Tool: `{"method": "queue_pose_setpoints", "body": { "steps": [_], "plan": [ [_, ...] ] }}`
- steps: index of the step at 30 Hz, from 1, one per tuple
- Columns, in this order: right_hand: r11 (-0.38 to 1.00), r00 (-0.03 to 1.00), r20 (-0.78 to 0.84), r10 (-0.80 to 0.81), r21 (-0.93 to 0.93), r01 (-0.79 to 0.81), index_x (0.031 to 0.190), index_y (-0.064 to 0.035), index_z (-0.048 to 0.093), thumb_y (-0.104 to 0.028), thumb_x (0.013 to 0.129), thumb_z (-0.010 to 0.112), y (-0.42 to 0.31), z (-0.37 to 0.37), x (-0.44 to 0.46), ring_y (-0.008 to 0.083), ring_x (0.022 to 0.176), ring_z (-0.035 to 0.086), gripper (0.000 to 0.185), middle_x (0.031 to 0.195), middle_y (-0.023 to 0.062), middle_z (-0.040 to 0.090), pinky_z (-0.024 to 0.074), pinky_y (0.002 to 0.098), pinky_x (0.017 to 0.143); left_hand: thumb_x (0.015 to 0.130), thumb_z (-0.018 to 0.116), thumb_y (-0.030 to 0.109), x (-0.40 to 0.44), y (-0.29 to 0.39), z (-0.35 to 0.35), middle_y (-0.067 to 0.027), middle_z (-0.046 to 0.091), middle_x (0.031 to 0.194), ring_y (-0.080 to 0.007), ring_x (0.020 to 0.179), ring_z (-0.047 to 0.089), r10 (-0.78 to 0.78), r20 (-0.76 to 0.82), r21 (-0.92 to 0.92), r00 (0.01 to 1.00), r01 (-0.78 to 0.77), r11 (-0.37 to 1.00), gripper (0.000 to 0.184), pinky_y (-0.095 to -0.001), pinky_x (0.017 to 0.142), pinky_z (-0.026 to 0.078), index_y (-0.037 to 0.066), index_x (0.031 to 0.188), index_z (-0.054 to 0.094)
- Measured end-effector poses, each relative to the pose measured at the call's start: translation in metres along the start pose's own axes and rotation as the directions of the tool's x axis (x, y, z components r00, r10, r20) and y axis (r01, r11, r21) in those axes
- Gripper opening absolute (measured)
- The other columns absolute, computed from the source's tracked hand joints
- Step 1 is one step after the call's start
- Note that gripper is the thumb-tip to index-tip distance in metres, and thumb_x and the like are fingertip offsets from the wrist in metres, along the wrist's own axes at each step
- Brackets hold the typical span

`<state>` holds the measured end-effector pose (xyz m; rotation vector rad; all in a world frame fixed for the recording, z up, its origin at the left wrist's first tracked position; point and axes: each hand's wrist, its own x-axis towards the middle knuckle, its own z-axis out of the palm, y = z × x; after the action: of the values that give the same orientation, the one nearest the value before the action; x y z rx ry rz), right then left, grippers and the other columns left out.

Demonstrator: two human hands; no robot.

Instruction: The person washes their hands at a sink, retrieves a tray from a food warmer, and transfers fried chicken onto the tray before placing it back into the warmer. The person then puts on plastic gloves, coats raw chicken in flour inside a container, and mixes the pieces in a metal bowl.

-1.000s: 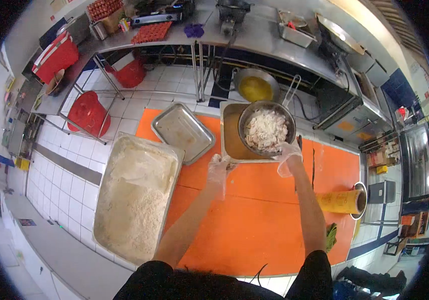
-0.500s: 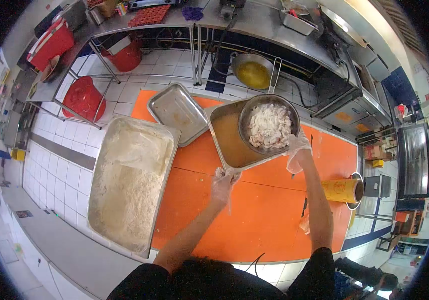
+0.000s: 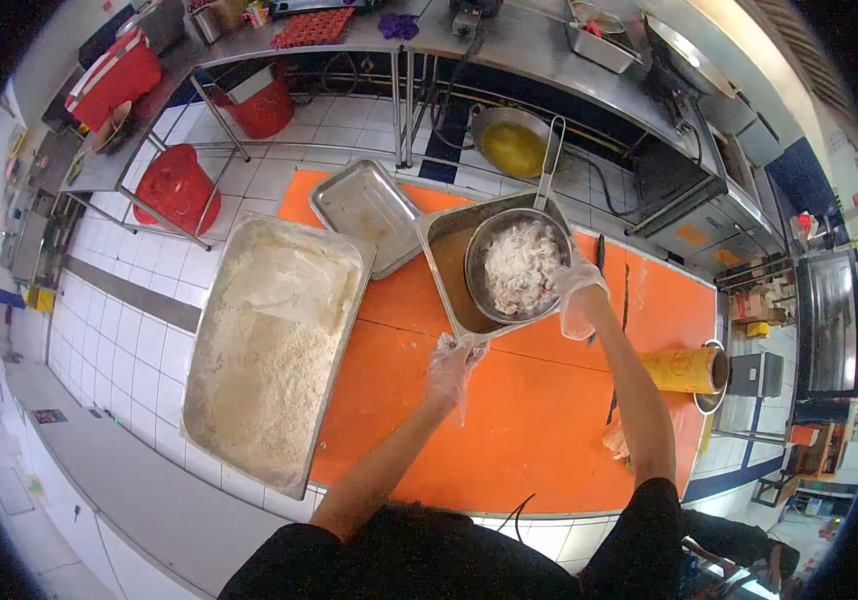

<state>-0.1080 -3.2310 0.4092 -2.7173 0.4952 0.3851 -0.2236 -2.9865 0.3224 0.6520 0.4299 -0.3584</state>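
A round metal strainer (image 3: 476, 262) with a long handle holds white, floury pieces (image 3: 524, 265), probably meat. It sits within the deep metal pan (image 3: 437, 285) of cloudy brown liquid, its handle pointing away from me. My right hand (image 3: 581, 293), in a clear plastic glove, is closed on the strainer's near right rim. My left hand (image 3: 452, 367), gloved the same way, grips the pan's near left corner, with white paste on its fingertips. Left of it stands a large metal tray (image 3: 321, 400) of flour. A shallow metal tray (image 3: 386, 258) lies behind, between the two.
The orange tabletop (image 3: 509, 430) carries these pans. A yellow cylinder (image 3: 677, 370) lies at its right end, near a metal bowl (image 3: 714, 400). A wok of yellow oil (image 3: 512, 148) is on the floor beyond. Red buckets (image 3: 177, 190) stand at the back left.
The strainer has moved left and towards me, lower into the pan, and its floury pieces look wetter. My right hand has moved with it; my left hand stays at the pan's corner.
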Motion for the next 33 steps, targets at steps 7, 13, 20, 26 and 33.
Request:
{"method": "queue_pose_setpoints", "body": {
  "steps": [7, 13, 20, 26, 33],
  "plan": [
    [0.837, 0.977, 0.208, -0.053, -0.525, 0.157, 0.154, -0.0110, 0.015, -0.016, 0.083, 0.059, -0.033, 0.019, 0.023, 0.0353, 0.106, 0.064, 0.084, 0.123, 0.0253, 0.060, 0.0514, 0.0422, 0.087, 0.092, 0.054, 0.000, 0.005, -0.010, -0.015, -0.0106, 0.058, 0.099, -0.0204, 0.092, 0.062, 0.010, 0.038, -0.065, 0.999, -0.007, 0.998, 0.012, -0.0353, 0.090, 0.055, 0.004, 0.094, 0.044],
    [0.957, 0.997, 0.068, 0.021, -0.289, 0.000, 0.154, -0.0116, 0.012, -0.018, 0.082, 0.062, -0.080, 0.027, -0.003, 0.0354, 0.106, 0.064, 0.087, 0.116, 0.0237, 0.063, 0.0508, 0.0436, 0.089, 0.092, 0.058, 0.002, -0.002, -0.007, -0.012, -0.0117, 0.059, 0.102, -0.0226, 0.096, 0.063, 0.006, 0.005, -0.043, 1.000, -0.005, 0.999, 0.013, -0.0332, 0.089, 0.056, 0.004, 0.095, 0.045],
    [0.984, 0.999, -0.012, 0.036, 0.177, -0.033, 0.146, -0.0064, 0.035, -0.022, 0.083, 0.058, -0.040, 0.025, -0.007, 0.0337, 0.101, 0.065, 0.069, 0.112, 0.0221, 0.065, 0.0522, 0.0402, 0.080, 0.092, 0.057, 0.002, -0.003, -0.001, -0.019, -0.0135, 0.058, 0.105, -0.0232, 0.095, 0.063, -0.060, -0.027, 0.034, 0.998, 0.061, 0.998, 0.020, -0.0326, 0.087, 0.056, -0.001, 0.107, 0.044],
    [0.937, 0.989, 0.093, 0.113, 0.322, -0.137, 0.124, -0.0025, 0.049, -0.024, 0.084, 0.057, 0.064, 0.081, 0.035, 0.0276, 0.069, 0.055, 0.046, 0.083, 0.0129, 0.060, 0.0489, 0.0413, 0.062, 0.090, 0.061, 0.005, 0.001, 0.020, -0.064, -0.0140, 0.058, 0.102, -0.0223, 0.094, 0.063, -0.040, 0.099, 0.108, 0.994, 0.029, 0.994, 0.024, -0.0326, 0.089, 0.055, -0.001, 0.107, 0.046],
    [-0.164, 0.972, 0.167, 0.163, 0.977, -0.140, 0.127, -0.0090, 0.050, -0.004, 0.086, 0.058, 0.033, 0.070, -0.042, 0.0225, 0.092, 0.061, 0.043, 0.117, 0.0063, 0.060, 0.0534, 0.0414, 0.071, 0.090, 0.061, 0.005, -0.030, 0.078, -0.040, -0.0101, 0.059, 0.097, -0.0203, 0.091, 0.063, 0.022, 0.001, 0.190, 1.000, -0.022, 0.982, 0.015, -0.0330, 0.089, 0.055, 0.002, 0.102, 0.052]
  ]
}}
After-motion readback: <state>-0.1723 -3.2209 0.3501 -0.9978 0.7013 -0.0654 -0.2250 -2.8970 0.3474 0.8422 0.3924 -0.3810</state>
